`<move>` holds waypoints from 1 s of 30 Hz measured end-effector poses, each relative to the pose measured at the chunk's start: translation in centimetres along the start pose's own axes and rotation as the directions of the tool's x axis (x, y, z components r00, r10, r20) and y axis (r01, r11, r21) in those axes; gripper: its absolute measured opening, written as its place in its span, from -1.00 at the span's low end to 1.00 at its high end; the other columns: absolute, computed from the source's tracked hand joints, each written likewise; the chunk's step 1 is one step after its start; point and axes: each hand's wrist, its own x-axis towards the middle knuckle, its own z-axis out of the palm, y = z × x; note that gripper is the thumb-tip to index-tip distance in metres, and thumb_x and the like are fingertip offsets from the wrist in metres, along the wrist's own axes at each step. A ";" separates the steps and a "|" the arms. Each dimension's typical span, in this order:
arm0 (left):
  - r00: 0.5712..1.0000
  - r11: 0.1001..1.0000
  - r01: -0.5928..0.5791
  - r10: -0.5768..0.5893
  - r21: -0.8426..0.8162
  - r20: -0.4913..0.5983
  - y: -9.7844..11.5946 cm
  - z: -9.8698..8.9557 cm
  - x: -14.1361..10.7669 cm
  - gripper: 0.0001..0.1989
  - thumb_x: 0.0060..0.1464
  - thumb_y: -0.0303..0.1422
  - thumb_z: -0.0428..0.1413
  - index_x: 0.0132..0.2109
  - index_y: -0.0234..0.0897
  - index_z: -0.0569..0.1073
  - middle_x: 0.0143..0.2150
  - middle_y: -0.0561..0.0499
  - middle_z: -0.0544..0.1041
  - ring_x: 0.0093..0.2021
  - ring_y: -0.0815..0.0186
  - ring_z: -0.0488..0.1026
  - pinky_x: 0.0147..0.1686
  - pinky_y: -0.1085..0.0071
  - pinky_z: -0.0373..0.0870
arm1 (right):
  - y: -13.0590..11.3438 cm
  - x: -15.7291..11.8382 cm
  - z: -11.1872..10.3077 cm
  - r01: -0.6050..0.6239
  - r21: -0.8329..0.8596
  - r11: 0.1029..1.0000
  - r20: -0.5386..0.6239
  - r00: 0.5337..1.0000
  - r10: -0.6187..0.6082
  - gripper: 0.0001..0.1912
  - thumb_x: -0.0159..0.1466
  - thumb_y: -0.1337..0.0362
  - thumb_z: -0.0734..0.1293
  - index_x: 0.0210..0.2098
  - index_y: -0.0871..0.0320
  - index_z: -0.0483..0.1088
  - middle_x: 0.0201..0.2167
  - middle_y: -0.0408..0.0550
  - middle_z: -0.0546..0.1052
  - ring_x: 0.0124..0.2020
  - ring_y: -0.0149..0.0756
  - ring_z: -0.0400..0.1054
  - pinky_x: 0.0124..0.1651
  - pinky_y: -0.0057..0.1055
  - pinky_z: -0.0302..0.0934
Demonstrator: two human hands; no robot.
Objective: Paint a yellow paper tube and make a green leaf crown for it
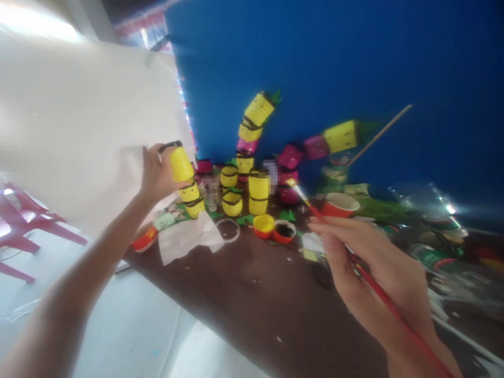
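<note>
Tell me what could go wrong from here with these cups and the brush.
The curved yellow stack leans, so it might topple if the left hand lets go. The brush in the right hand might drip onto the table. The yellow paint cup stands right beside the dark one, so a knock might spill both.

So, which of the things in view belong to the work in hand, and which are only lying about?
Seem in use:
Black-banded yellow cylinder stack, in left hand
Red-handled paintbrush, in right hand
Probably small round yellow-filled cup and dark-filled cup

Seem just lying about:
Crumpled white paper sheet
Green-labelled clear plastic bottle
</note>
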 end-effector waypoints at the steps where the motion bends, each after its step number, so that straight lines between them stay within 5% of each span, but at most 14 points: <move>1: 1.000 1.000 0.002 -0.002 0.001 0.005 -0.2 0.1 -0.1 0.01 -0.41 0.02 0.26 0.14 -0.31 0.02 0.13 -0.31 0.08 0.18 -0.20 0.01 0.17 -0.24 -0.28 | 0.0 0.0 0.0 0.002 -0.002 1.000 0.006 1.000 -0.002 -0.87 0.25 0.37 0.22 -0.30 0.08 0.40 -0.30 -0.14 0.52 -0.24 -0.39 0.42 -0.18 -0.53 0.28; 30: 0.989 0.993 -0.114 0.111 0.024 0.096 -0.4 0.7 0.0 -0.11 -0.37 0.13 0.19 0.06 -0.34 0.21 0.16 -0.38 0.11 0.21 -0.27 0.00 0.13 -0.29 -0.28 | 0.1 -0.2 0.2 0.028 -0.038 0.999 0.044 0.999 -0.026 -0.86 0.26 0.31 0.19 -0.29 0.07 0.39 -0.31 -0.11 0.53 -0.28 -0.32 0.43 -0.20 -0.41 0.29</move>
